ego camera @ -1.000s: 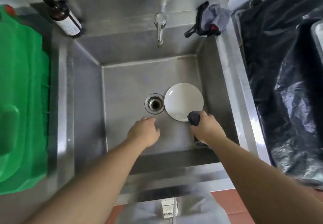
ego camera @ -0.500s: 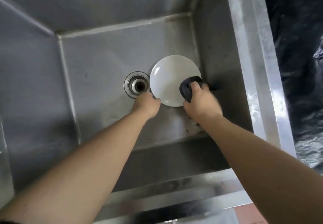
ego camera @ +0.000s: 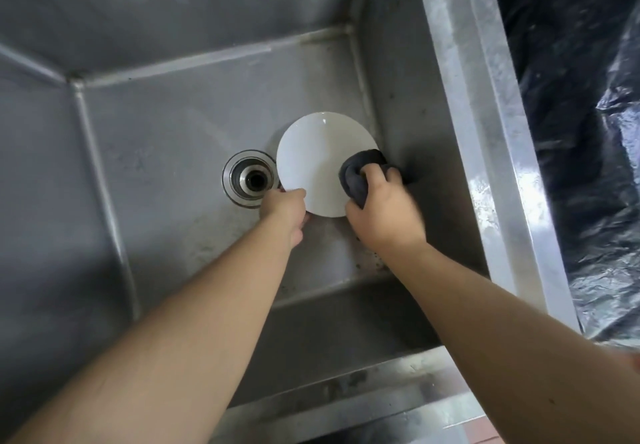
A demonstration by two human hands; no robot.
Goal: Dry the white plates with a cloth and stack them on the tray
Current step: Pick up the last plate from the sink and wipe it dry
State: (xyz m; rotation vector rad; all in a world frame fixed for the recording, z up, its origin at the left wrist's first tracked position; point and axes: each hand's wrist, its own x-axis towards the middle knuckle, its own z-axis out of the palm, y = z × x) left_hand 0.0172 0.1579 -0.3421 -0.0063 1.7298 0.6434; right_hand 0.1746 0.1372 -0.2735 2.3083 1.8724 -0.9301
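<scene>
Centre of frame: my left hand (ego camera: pixel 282 206) has just gripped the white plate (ego camera: pixel 320 163) rim.
Right grip: my right hand (ego camera: pixel 382 211) clutches the dark cloth (ego camera: pixel 360 175) against the plate; drying can start.

I am looking straight down into a deep stainless-steel sink (ego camera: pixel 173 132), its grey walls dull and its floor spotted with dark specks near the front right corner. A round metal drain (ego camera: pixel 250 177) sits in the basin floor, about midway across it. The sink's broad right rim (ego camera: pixel 485 132) is wet and catches a bright glare of light. Beyond that rim lies crumpled black plastic sheeting (ego camera: pixel 571 97), shiny in its folds. Along the near edge runs the scuffed front rim (ego camera: pixel 363 405), and a small patch of reddish tiled floor (ego camera: pixel 485 431) shows below it.
</scene>
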